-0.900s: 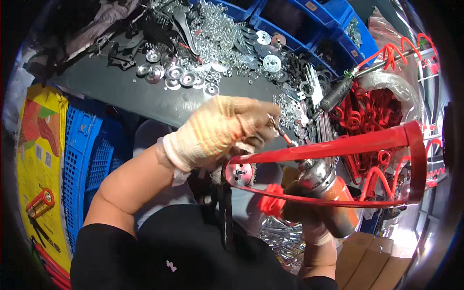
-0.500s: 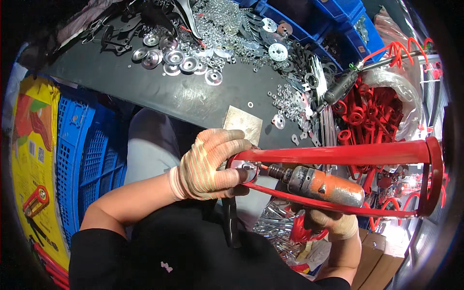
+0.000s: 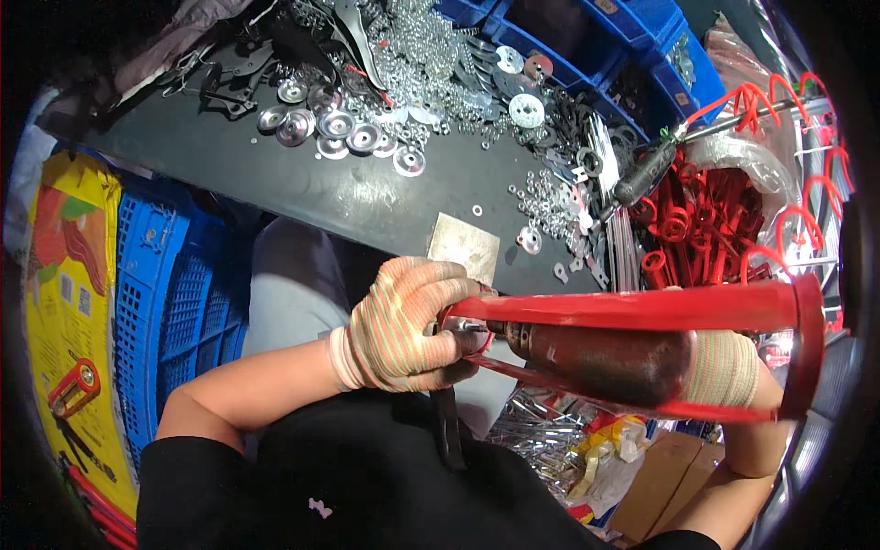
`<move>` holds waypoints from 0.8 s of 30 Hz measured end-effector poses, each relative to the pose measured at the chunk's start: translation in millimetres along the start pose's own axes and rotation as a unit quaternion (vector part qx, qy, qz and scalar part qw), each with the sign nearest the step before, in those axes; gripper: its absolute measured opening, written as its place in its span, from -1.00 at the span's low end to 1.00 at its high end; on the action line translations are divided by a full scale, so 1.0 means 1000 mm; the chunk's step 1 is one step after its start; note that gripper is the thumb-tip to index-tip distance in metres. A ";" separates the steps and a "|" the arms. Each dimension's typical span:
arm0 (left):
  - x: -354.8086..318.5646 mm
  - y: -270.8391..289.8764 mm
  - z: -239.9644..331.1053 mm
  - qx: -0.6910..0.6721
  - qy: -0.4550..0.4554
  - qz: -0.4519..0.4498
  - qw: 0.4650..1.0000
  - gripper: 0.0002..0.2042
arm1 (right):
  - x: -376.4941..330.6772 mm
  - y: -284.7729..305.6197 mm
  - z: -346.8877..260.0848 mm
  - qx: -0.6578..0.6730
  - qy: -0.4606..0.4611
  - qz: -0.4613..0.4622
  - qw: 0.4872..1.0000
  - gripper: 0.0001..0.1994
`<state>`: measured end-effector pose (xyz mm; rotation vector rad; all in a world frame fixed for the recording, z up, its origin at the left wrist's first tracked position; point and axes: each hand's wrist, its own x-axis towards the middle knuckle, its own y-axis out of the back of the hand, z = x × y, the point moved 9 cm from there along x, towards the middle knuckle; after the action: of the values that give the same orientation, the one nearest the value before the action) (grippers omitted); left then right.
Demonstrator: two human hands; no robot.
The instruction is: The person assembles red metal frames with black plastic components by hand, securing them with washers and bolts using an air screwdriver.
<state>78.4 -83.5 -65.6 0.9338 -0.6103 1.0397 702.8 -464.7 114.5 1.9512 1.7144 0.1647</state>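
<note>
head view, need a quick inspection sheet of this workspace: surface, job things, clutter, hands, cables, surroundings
surface: dark workbench, bare patch near its front edge
job's things: red metal frame; powered driver with its bit at the frame's left end
clutter: round metal discs, loose washers and nuts, small steel plate, red parts
grippers: left hand, gloved, gripping the frame end; right hand, gloved, around the driver
cables: nothing seen
surroundings: blue crate, yellow bag, blue bins, cardboard box

A workshop: workbench (image 3: 348, 197) strewn with washers (image 3: 412, 55) (metal), blue parts bins (image 3: 587, 37).
</note>
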 end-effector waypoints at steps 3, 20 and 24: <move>0.004 -0.004 -0.003 -0.007 -0.006 -0.022 1.000 -0.69 | 0.031 0.035 -0.012 0.022 0.004 0.015 1.000 -0.44; 0.070 -0.021 -0.193 0.351 0.343 -0.567 0.661 -0.84 | 0.269 -0.438 -0.156 0.185 -0.012 0.016 0.982 -0.51; 0.076 -0.025 -0.176 0.403 0.258 -0.480 0.735 -0.84 | 0.293 -0.471 -0.171 0.229 -0.014 0.012 0.973 -0.53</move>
<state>132.3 99.5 -99.6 1.3894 0.8512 0.4963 267.6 -109.5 -31.1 2.2815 1.8285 -0.2739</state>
